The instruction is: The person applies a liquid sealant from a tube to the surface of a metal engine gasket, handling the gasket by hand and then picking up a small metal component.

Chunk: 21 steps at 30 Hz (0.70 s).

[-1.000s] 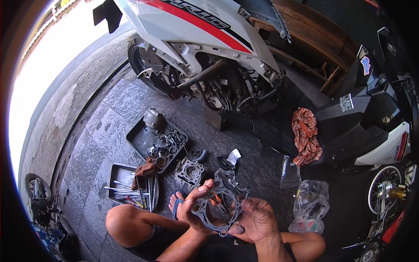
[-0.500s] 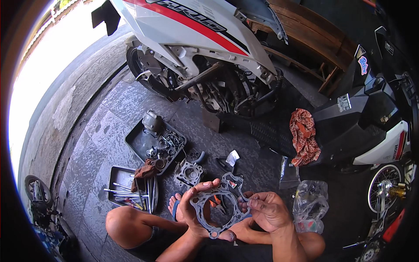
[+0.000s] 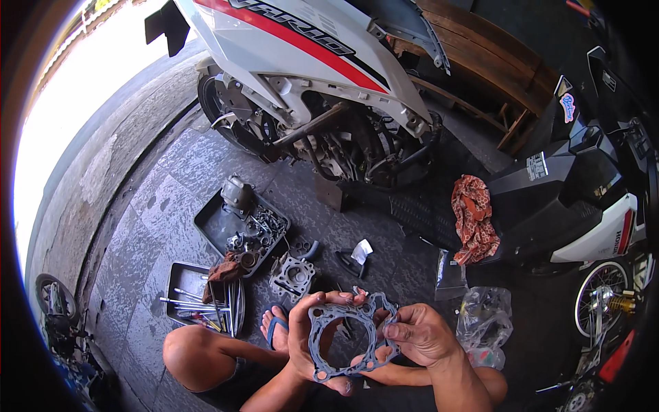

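Note:
A flat grey engine gasket (image 3: 371, 345) is held up in front of me, with one large round opening and a smaller side loop. My left hand (image 3: 300, 343) grips its left side, fingers along the top edge and thumb near the bottom. On the right side, my right hand (image 3: 424, 338) pinches the gasket's side loop between thumb and fingers. Beyond my left hand, a metal engine cylinder block (image 3: 293, 277) rests on the floor, touched by neither hand.
A tray of engine parts (image 3: 206, 226) and a tool tray (image 3: 171, 276) lie to the left. Ahead stands a partly stripped white scooter (image 3: 295, 51). At right are a patterned rag (image 3: 475, 223), a clear plastic bag (image 3: 484, 319) and a dark scooter (image 3: 542, 199).
The gasket has turned slightly clockwise, its side loop shifting right and down. My right fingers have moved a little lower along it, and my left hand still grips the left side.

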{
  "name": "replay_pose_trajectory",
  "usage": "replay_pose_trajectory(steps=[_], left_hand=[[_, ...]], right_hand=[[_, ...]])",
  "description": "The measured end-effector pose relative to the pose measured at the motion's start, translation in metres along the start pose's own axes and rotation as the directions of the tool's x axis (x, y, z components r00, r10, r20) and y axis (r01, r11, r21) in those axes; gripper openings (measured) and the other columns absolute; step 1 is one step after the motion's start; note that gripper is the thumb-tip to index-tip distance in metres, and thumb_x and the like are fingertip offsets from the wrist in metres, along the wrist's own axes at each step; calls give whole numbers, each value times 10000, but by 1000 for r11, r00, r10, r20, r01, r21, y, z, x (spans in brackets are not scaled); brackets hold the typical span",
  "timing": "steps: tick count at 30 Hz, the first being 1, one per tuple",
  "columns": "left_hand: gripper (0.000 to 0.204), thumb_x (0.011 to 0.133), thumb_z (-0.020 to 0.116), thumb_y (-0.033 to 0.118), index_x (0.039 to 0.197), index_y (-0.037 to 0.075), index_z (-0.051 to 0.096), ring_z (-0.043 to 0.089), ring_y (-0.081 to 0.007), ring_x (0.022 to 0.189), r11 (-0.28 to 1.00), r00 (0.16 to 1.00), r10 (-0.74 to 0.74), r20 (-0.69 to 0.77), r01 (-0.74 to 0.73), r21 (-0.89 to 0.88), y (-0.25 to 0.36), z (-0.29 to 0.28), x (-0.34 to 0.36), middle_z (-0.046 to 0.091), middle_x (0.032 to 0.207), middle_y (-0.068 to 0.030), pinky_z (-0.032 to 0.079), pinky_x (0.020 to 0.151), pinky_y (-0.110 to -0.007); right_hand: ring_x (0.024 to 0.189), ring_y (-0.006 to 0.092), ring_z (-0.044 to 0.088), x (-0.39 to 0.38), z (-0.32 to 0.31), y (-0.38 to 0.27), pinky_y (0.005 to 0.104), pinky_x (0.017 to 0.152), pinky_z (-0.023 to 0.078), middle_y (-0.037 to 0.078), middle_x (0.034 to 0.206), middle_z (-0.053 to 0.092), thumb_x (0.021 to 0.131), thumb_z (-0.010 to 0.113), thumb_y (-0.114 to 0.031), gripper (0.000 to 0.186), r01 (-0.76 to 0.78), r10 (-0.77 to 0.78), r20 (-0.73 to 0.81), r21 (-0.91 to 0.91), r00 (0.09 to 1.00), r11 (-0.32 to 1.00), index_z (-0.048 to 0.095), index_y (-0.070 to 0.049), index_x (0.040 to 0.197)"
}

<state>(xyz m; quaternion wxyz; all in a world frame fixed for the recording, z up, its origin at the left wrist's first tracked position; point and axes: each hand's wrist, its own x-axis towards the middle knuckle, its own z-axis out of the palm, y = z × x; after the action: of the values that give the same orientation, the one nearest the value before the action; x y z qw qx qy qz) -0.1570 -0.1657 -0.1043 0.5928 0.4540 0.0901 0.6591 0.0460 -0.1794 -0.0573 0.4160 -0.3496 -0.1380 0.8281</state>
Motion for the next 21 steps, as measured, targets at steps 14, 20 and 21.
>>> replay_pose_trajectory(steps=[14,20,21], left_hand=[[1323,496,1022,306,1529,33,243,474,-420,1343,979,992,-120,39,125,-164,2,-2,1,471,1411,-263,352,1135,-571],[1344,485,1023,343,1522,4,238,475,-415,1344,951,980,-197,26,197,-239,5,-2,1,467,1419,-265,326,1149,-568],[1345,486,1022,347,1522,2,237,476,-412,1344,951,982,-188,30,190,-243,3,-3,1,467,1420,-264,322,1152,-569]], right_hand=[[974,214,668,-2,-15,-13,367,779,573,159,1211,623,932,710,-146,241,117,-114,28,-270,993,956,708,86,997],[911,219,684,8,-7,-22,329,724,596,144,1125,636,917,704,-86,182,215,-252,-105,-273,962,938,713,95,937],[899,212,684,9,-5,-23,309,720,590,135,1105,639,909,707,-69,167,261,-313,-149,-289,938,921,713,96,937]])
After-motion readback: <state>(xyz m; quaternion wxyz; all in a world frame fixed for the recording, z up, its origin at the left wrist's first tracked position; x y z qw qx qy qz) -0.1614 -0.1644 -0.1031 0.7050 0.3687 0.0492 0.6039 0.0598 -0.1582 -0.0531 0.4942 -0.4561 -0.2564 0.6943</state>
